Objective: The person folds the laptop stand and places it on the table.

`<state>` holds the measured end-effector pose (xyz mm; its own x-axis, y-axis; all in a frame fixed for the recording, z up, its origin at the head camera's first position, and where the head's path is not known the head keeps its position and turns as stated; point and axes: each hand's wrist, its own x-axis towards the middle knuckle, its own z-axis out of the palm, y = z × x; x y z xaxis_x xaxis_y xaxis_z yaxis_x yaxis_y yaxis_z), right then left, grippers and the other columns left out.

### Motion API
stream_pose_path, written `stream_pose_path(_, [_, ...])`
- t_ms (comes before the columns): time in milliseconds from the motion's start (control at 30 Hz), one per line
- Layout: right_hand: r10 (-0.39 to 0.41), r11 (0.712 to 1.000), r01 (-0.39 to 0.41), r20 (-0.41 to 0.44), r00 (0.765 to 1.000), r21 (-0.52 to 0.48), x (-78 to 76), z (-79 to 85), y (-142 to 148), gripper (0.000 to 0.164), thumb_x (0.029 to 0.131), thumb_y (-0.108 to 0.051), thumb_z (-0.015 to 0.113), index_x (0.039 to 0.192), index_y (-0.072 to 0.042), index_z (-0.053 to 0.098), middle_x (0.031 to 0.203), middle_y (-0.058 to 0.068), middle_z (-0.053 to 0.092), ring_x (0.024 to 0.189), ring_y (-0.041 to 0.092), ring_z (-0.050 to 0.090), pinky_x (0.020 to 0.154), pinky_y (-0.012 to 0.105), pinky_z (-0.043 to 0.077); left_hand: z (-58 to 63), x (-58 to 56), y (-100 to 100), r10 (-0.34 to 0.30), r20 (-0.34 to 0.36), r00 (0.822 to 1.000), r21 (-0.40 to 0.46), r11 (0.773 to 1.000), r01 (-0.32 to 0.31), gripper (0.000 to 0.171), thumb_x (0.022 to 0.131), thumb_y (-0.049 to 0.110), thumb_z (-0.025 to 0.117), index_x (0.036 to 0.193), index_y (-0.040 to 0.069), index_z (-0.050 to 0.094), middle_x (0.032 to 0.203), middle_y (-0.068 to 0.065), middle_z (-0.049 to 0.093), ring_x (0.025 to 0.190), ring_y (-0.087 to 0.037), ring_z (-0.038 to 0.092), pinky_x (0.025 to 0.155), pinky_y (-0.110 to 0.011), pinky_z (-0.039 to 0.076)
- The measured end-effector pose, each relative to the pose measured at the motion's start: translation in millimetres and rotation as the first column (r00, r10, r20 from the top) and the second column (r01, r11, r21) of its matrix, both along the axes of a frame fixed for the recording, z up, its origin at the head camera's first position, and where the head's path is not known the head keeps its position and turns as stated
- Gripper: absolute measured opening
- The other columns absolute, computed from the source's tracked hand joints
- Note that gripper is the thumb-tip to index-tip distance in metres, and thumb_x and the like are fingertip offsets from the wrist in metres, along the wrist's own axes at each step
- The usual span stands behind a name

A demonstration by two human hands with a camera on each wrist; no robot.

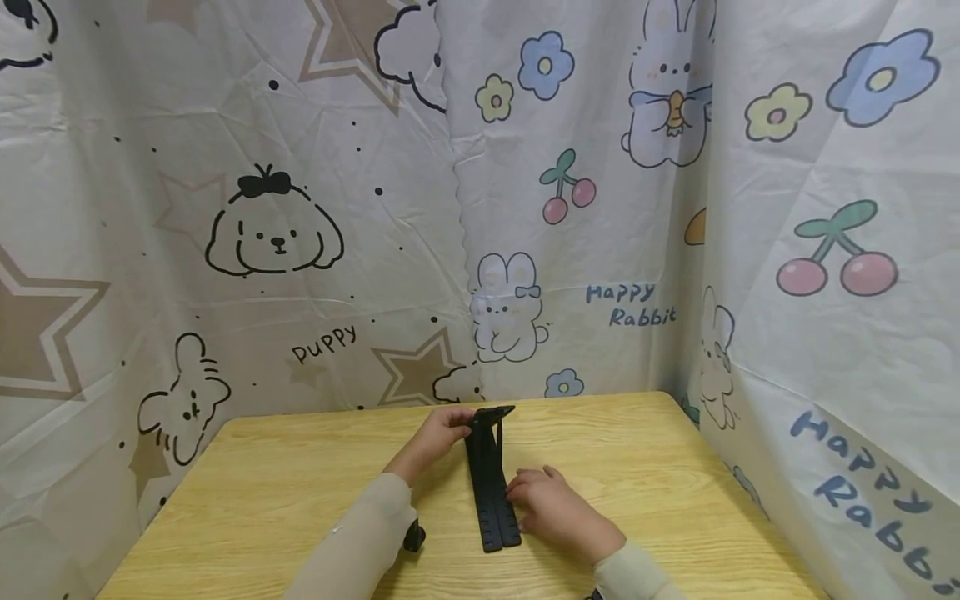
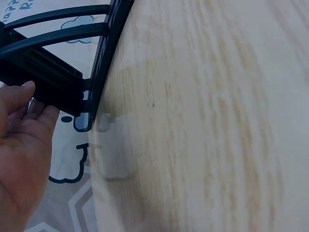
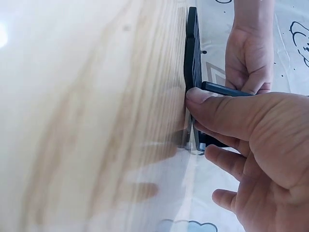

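A black folding stand (image 1: pixel 483 492) rises from the middle of the table, its long notched base pointing toward me and its upper plate (image 1: pixel 492 414) tilted at the far end. My left hand (image 1: pixel 429 442) pinches the far upper part. In the left wrist view, thumb and fingers of the left hand (image 2: pixel 24 150) grip a ribbed black panel (image 2: pixel 48 77) beneath two curved struts (image 2: pixel 63 36). At the base's right edge is my right hand (image 1: pixel 558 508). The right wrist view has the right hand's thumb (image 3: pixel 200 95) against the base (image 3: pixel 191 60), index finger partly hidden behind it.
The pale wooden table (image 1: pixel 315 492) has its back edge against a hanging printed cloth (image 1: pixel 412 275). More cloth (image 1: pixel 817 350) hangs along the right side. A small black device (image 1: pixel 414 536) sits at my left wrist.
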<state>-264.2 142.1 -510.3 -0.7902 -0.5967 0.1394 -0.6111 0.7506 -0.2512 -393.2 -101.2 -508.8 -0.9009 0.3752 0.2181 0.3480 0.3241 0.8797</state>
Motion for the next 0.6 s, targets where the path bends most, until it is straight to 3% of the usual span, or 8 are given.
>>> stream_pose_path(167, [-0.013,1.0,0.014,0.033,0.999,-0.006,-1.4,-1.9,0,0.036,0.081,-0.014,0.084,0.116,-0.011,0.077,0.125,-0.002,0.069,0.13,0.025,0.056,0.113,0.067,0.032,-1.6,0.5,0,-0.009,-0.019,1.0,0.014,1.0,0.009,0.022,0.094,-0.01,0.062,0.114,-0.007,0.07,0.116,-0.02,0.072,0.109,-0.027,0.067,0.095,-0.041,0.056])
stream_pose_path(433, [0.04,0.998,-0.037,0.08,0.996,-0.043,-3.8,-0.4,7,0.042,0.079,-0.019,0.086,0.118,-0.009,0.075,0.126,0.0,0.068,0.127,0.024,0.058,0.113,0.068,0.032,-3.1,2.9,2,-0.02,-0.043,0.999,0.003,1.0,0.02,0.023,0.095,-0.011,0.06,0.116,-0.007,0.068,0.119,-0.023,0.07,0.114,-0.032,0.065,0.097,-0.043,0.055])
stream_pose_path(600, [0.074,0.995,-0.066,0.121,0.99,-0.07,-9.7,-0.1,12,0.046,0.082,-0.027,0.085,0.123,-0.011,0.074,0.129,-0.002,0.067,0.125,0.02,0.06,0.113,0.053,0.042,0.2,6.7,1,-0.043,-0.048,0.998,-0.036,0.999,0.041,0.022,0.096,-0.009,0.059,0.117,-0.004,0.067,0.121,-0.021,0.07,0.121,-0.037,0.063,0.102,-0.05,0.052])
